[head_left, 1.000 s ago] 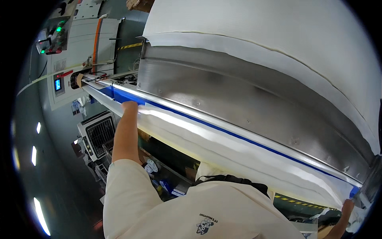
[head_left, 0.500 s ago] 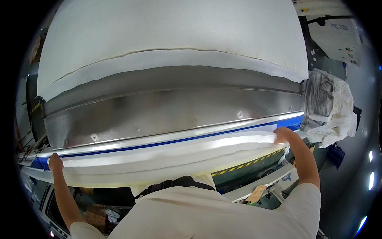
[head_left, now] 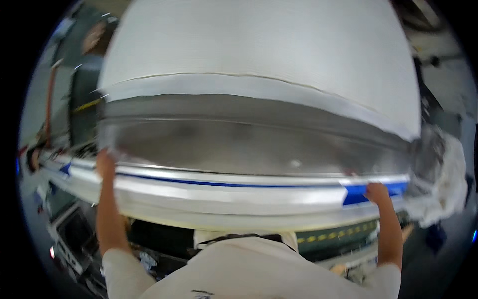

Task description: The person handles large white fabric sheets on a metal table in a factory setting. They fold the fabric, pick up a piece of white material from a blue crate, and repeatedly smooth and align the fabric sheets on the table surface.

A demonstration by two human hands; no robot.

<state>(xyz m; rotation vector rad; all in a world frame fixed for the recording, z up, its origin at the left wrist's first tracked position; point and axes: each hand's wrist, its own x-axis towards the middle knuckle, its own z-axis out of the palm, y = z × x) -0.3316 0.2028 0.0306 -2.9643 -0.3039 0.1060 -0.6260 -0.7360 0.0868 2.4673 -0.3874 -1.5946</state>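
Note:
A long white fabric strip [head_left: 224,192] lies along the near edge of a large roller-like machine, with a narrow blue band [head_left: 209,183] showing above it. My left hand [head_left: 105,164] is blurred by motion at the left end, over the lower left corner of the grey metal plate [head_left: 249,144]; its fingers are smeared. My right hand [head_left: 377,193], fingers curled, is at the wide blue section [head_left: 356,194], right of the strip's slanted end. Whatever is in its fingers, if anything, is hidden.
A broad white sheet [head_left: 259,40] covers the far side above the metal plate. At the right end hangs a bundle of crumpled translucent plastic [head_left: 443,184]. Yellow-and-black striped tape [head_left: 338,234] and frame parts show below the near edge.
The view has shifted and tilted. My right hand has come away from the strip's right end and is now over the blue section. My left hand has moved up and inward from the strip's left end.

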